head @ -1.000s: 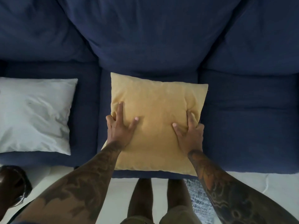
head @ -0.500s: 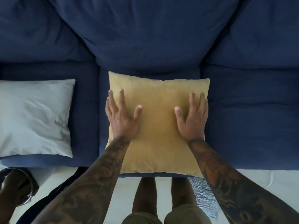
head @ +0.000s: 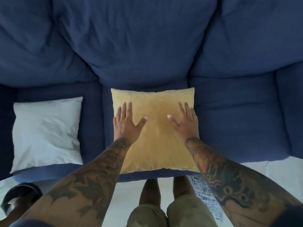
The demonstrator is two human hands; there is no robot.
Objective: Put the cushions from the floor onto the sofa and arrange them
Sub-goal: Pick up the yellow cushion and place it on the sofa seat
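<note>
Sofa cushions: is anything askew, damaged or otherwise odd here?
Nothing is damaged. The yellow cushion lies flat and square on the middle seat under both open hands. The white cushion on the left seat sits slightly turned and creased.

A pale tiled floor (head: 278, 171) runs along the lower edge of the view, bearing a patterned blue-and-white textile (head: 203, 194) at centre-right and a dark rounded object (head: 18, 199), too blurred to identify, at lower left.
</note>
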